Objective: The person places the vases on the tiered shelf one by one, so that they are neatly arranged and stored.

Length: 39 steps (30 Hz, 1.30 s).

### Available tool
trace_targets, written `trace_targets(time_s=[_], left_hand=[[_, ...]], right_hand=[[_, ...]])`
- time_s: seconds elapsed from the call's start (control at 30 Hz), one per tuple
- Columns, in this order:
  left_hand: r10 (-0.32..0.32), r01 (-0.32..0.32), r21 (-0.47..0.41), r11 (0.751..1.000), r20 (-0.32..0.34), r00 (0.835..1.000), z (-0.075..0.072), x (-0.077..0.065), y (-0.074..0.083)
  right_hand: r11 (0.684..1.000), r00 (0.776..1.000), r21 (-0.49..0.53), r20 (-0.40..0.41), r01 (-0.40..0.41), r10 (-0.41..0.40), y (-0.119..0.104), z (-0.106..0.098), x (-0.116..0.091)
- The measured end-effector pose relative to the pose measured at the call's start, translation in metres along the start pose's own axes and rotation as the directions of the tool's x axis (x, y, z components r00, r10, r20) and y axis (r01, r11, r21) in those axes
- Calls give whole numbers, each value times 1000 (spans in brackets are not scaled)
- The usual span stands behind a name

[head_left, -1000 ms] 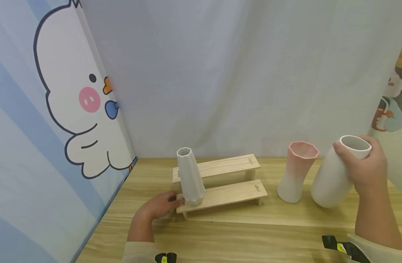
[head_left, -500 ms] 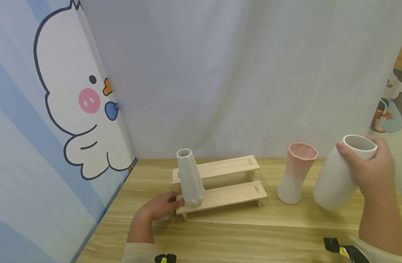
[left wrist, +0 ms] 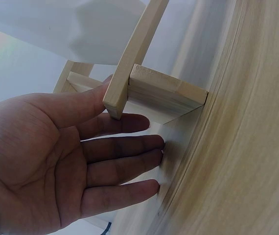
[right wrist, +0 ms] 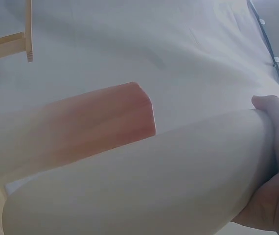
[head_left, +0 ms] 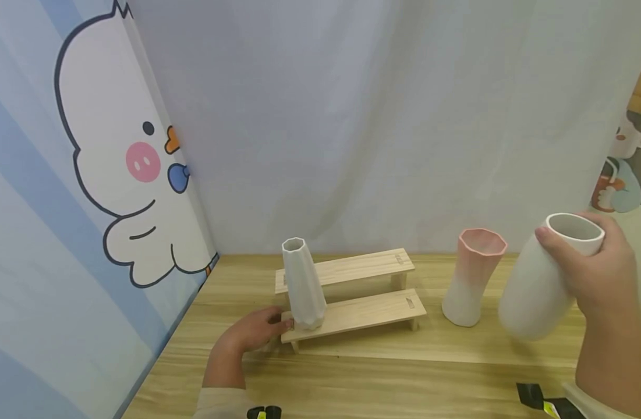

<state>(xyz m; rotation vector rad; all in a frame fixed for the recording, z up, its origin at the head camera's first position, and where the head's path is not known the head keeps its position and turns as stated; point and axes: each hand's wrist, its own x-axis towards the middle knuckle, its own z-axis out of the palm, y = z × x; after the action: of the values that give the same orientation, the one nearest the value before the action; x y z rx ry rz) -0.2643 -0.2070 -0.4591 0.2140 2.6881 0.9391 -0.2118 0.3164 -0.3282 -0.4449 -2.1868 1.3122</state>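
My left hand (head_left: 257,330) pinches the left end of the front wooden riser (head_left: 364,313), thumb on top and index finger below the board; the other fingers (left wrist: 125,169) stretch out fairly straight. A narrow white faceted vase (head_left: 305,288) stands upright on that board, close to my thumb. On the right, my right hand (head_left: 605,265) grips a larger smooth white vase (head_left: 535,291) around its rim end. This vase leans, and I cannot tell whether its base touches the table. Just left of it stands a pink-and-white vase (head_left: 469,279), which overlaps it in the right wrist view.
A second wooden riser (head_left: 362,269) stands behind the front one, slightly higher in view. All of this is on a wood-grain table (head_left: 383,384). A pale curtain (head_left: 351,128) hangs behind, and a cartoon-printed sheet (head_left: 116,174) borders the left side.
My right hand has shifted the large white vase a little to the right and slightly toward me. The left hand, the risers and the other vases keep their places.
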Motion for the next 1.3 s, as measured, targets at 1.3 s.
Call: trace_targets(time_s=[1.3], left_hand=[[-20, 21, 11, 1000, -9, 1000, 2, 2, -1]], right_hand=[[986, 980, 88, 128, 140, -150, -17, 13, -20]])
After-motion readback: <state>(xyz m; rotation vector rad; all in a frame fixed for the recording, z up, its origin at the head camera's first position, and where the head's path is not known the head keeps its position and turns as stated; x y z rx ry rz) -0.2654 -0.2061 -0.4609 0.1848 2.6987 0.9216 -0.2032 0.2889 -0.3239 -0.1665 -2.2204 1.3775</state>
